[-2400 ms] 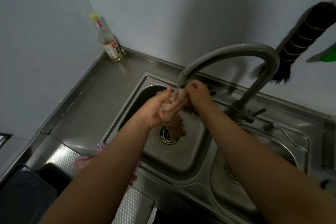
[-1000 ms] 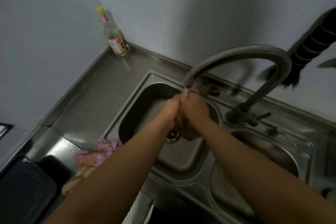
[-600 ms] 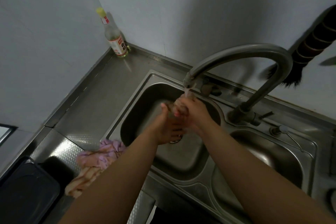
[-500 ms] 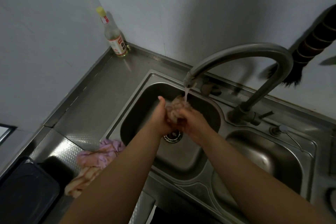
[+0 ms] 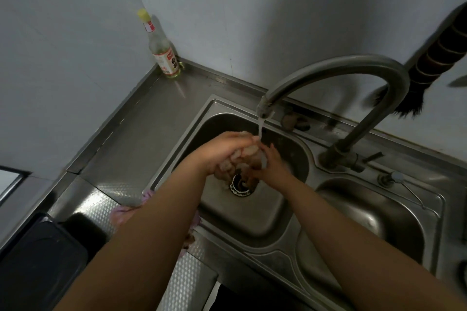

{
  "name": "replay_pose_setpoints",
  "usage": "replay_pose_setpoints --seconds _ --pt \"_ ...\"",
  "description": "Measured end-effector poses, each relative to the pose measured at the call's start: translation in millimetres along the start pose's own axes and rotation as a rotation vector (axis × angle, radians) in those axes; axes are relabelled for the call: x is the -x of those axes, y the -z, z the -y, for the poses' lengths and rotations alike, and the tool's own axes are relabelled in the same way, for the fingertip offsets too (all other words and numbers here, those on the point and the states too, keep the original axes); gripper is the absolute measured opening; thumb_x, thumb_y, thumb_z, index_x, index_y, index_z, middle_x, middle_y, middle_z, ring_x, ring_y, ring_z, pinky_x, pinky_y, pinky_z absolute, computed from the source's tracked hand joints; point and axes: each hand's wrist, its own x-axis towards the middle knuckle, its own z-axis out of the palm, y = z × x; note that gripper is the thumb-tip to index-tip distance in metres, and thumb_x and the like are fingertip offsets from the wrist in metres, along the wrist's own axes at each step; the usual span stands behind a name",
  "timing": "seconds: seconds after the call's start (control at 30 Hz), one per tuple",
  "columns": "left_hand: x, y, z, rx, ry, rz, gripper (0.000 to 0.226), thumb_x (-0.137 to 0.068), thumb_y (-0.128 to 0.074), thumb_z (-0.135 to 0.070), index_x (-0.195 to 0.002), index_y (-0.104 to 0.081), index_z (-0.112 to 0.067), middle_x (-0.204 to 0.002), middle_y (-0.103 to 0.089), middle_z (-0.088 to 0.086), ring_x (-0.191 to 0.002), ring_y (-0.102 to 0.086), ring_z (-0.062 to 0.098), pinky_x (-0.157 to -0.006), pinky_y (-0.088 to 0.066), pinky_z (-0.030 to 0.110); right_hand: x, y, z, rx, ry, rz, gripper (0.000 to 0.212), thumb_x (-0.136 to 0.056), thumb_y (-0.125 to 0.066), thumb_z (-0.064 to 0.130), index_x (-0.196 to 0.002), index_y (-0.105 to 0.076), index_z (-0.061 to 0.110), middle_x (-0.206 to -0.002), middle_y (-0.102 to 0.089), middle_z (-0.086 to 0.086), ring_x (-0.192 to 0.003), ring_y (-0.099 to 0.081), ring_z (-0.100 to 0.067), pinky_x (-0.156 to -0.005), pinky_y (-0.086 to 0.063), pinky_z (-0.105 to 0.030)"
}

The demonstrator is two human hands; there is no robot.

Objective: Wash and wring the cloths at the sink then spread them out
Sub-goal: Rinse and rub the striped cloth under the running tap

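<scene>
Head view shows both of my hands over the left basin (image 5: 255, 219) of the double sink, with the drain (image 5: 241, 185) taken as the reference landmark. My left hand (image 5: 222, 153) sits just above and to the left of the drain, fingers curled over the top of a bunched, pale wet cloth (image 5: 249, 153); my right hand (image 5: 271, 166) sits just above and to the right of the drain, fingers wrapped against the cloth's other side, so the cloth is gripped between the two hands directly above the drain. A thin stream from the faucet spout (image 5: 264, 108) falls onto the top of the bundle. I judge the step in hand to be the rinse-and-rub stage, with wringing not yet begun. To do it well, I would keep the bundle centred over the drain and under the stream, work the folds against each other so water reaches the inner layers, and turn the wad so no face stays dry — a tight ball rinses poorly. Runoff should drop into the basin, not onto the counter. A second cloth (image 5: 126, 213), pinkish, lies on the steel counter (image 5: 151, 134) well left of the drain, partly hidden by my left forearm; it appears to be waiting its turn. A bottle (image 5: 164, 54) stands in the far corner, well clear of the drain.
</scene>
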Motion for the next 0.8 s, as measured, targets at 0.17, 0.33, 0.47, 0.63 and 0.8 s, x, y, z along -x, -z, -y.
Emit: replay_pose_setpoints --seconds 0.17,0.33,0.47,0.63,0.8 --pt "6 24 -1 0.12 -0.054 0.004 0.019 -0.081 -0.072 -0.026 -0.095 -0.066 -0.015 -0.105 -0.069 0.019 -0.098 -0.067 0.033 -0.092 -0.053 0.044 -3 17 8 -0.378 -0.03 0.11 0.016 -0.087 -0.065 0.005 -0.092 -0.053 0.014 -0.071 -0.053 0.001 -0.042 -0.052 0.007 -0.04 -0.038 -0.008" --pt "-2 40 22 0.191 -0.039 -0.139 0.028 -0.083 -0.071 -0.022 -0.109 -0.065 -0.015 -0.11 -0.07 0.017 -0.101 -0.068 0.033 -0.092 -0.052 0.048 -3 42 15 -0.524 -0.046 0.256 0.032 -0.087 -0.066 0.027 -0.111 -0.05 0.012 -0.088 -0.063 -0.012 -0.071 -0.064 -0.018 -0.048 -0.048 -0.021" --pt "-7 34 25 0.169 -0.121 -0.28 0.012 -0.096 -0.057 -0.019 -0.105 -0.065 -0.015 -0.094 -0.073 0.007 -0.089 -0.069 0.024 -0.084 -0.054 0.039 -1 51 24 -0.56 -0.044 0.278 0.045 -0.083 -0.064 0.047 -0.114 -0.06 0.014 -0.088 -0.065 -0.011 -0.07 -0.064 -0.019 -0.056 -0.051 -0.028" --pt "-3 26 11 0.043 -0.154 -0.331 0.029 -0.102 -0.044 -0.03 -0.09 -0.066 -0.015 -0.072 -0.073 -0.001 -0.069 -0.07 0.01 -0.063 -0.055 0.022 2 46 19 -0.41 0.017 0.191 0.022 -0.093 -0.057 0.033 -0.097 -0.066 0.013 -0.084 -0.068 -0.009 -0.068 -0.064 -0.021 -0.055 -0.053 -0.029" --pt "-7 18 17 0.035 -0.128 -0.395 0.018 -0.1 -0.05 -0.02 -0.098 -0.067 -0.014 -0.087 -0.072 0.006 -0.082 -0.07 0.019 -0.069 -0.055 0.029 3 40 27 -0.735 0.006 -0.024 0.029 -0.092 -0.059 0.03 -0.109 -0.063 0.007 -0.107 -0.068 -0.019 -0.097 -0.066 -0.03 -0.081 -0.053 -0.042"
